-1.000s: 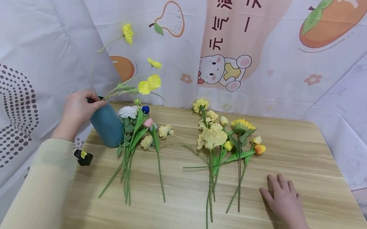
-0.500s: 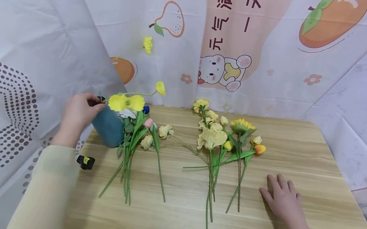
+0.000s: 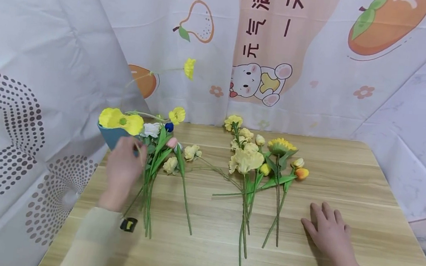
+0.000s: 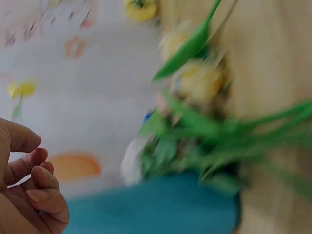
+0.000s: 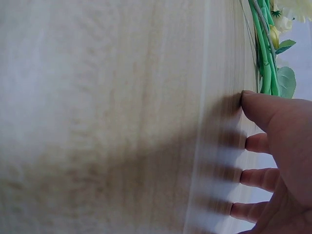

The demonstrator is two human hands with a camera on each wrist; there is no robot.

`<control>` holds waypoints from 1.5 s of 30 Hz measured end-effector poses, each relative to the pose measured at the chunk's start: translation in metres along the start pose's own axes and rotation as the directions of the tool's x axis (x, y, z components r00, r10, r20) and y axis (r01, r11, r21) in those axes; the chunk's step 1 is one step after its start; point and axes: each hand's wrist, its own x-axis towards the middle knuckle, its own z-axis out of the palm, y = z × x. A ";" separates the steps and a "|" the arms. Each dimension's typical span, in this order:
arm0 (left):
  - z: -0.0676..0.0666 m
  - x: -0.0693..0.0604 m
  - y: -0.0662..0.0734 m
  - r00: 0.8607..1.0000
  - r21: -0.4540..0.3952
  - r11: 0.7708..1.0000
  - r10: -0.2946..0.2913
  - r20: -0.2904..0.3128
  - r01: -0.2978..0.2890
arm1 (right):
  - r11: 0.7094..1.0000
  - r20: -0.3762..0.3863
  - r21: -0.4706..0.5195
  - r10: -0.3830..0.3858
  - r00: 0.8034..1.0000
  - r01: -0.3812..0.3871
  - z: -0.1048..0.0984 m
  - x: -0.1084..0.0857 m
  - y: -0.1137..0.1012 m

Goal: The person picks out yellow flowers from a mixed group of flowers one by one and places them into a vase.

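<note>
A teal vase (image 3: 109,135) stands at the table's left back, partly covered by yellow flowers (image 3: 121,121) that rise from its mouth on thin stems. My left hand (image 3: 124,169) is in front of the vase, blurred, beside the left bunch of flowers (image 3: 151,178). In the left wrist view its fingers (image 4: 46,195) are loosely bent with nothing seen between them, and the vase (image 4: 161,207) lies beyond. On the table at the right rests my right hand (image 3: 330,234), fingers spread; the right wrist view shows its fingertips on the wood.
A second group of flowers (image 3: 246,160), with a sunflower (image 3: 282,146) and an orange tulip (image 3: 301,173), lies mid-table. Cream flowers (image 3: 192,152) lie between the groups. A printed curtain (image 3: 201,97) hangs behind the wooden table (image 3: 201,252).
My left hand has let go of the yellow flower stems at the vase's mouth and moved right and toward me. The yellow blooms have swung about. My right hand has stayed still.
</note>
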 end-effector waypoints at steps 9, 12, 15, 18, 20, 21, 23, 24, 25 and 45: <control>0.060 -0.028 0.050 0.962 -0.039 0.996 0.092 0.258 -0.084 | 1.000 -0.005 0.006 -0.002 1.000 0.002 0.000 -0.001 0.001; 0.075 -0.036 0.069 0.943 -0.080 0.991 0.125 0.308 -0.106 | 1.000 -0.010 -0.001 -0.005 1.000 0.005 0.000 -0.001 0.001; 0.091 -0.044 0.087 0.914 -0.124 0.988 0.132 0.384 -0.091 | 1.000 -0.009 -0.006 -0.003 1.000 0.003 0.000 -0.002 0.001; 0.105 -0.051 0.103 0.876 -0.159 0.985 0.134 0.464 -0.066 | 1.000 -0.007 -0.010 0.000 1.000 0.000 0.000 -0.002 0.001; 0.113 -0.055 0.113 0.849 -0.180 0.983 0.131 0.511 -0.043 | 1.000 -0.007 -0.011 -0.001 1.000 0.001 -0.001 -0.002 0.001; 0.118 -0.056 0.117 0.838 -0.186 0.982 0.130 0.530 -0.035 | 1.000 -0.007 -0.010 -0.001 1.000 0.001 -0.001 -0.002 0.002; 0.127 -0.059 0.124 0.819 -0.199 0.980 0.129 0.559 -0.018 | 1.000 -0.014 -0.013 -0.005 1.000 0.005 0.000 -0.001 0.002; 0.131 -0.061 0.127 0.812 -0.206 0.978 0.127 0.570 -0.008 | 1.000 -0.017 -0.012 -0.006 1.000 0.006 0.001 -0.001 0.002; 0.135 -0.062 0.131 0.804 -0.213 0.977 0.123 0.582 0.005 | 1.000 -0.019 -0.010 -0.007 1.000 0.007 0.001 -0.001 0.002; 0.184 -0.069 0.147 0.781 -0.321 0.911 -0.001 0.624 0.258 | 1.000 -0.010 -0.005 -0.013 1.000 0.013 0.001 0.000 0.000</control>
